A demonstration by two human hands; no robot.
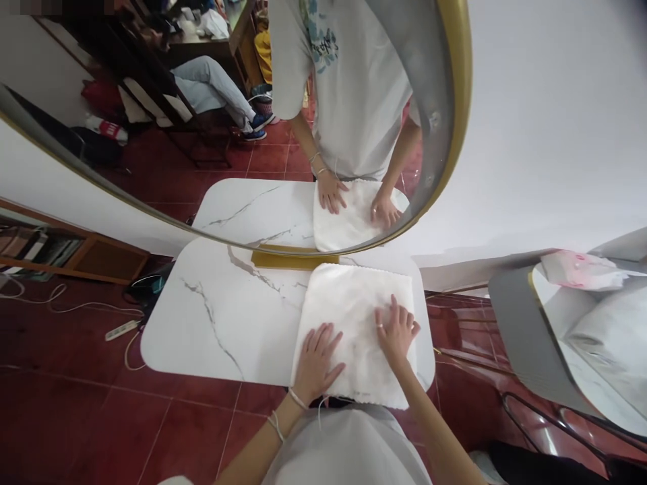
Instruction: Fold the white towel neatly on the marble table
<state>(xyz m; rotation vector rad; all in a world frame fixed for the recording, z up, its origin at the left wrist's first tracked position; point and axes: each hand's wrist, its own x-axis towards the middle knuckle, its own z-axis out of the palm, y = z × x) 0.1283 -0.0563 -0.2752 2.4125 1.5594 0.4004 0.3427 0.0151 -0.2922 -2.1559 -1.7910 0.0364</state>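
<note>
A white cloth (348, 303) lies folded flat on the right part of a white marble table (227, 323). My left hand (316, 360) rests palm down on the cloth's near left part, fingers spread. Palm down too, my right hand (397, 330) lies on its right part with fingers stretched out and a ring on one finger. Neither hand grips anything. A large round mirror (354, 121) with a gold rim stands at the table's back edge and reflects both hands and the cloth.
The floor is red tile, with a power strip (121, 329) and cables at the left. A low wooden shelf (75, 252) runs along the left wall. At right stands another table (591, 350) with white items. The mirror reflects a seated person's legs.
</note>
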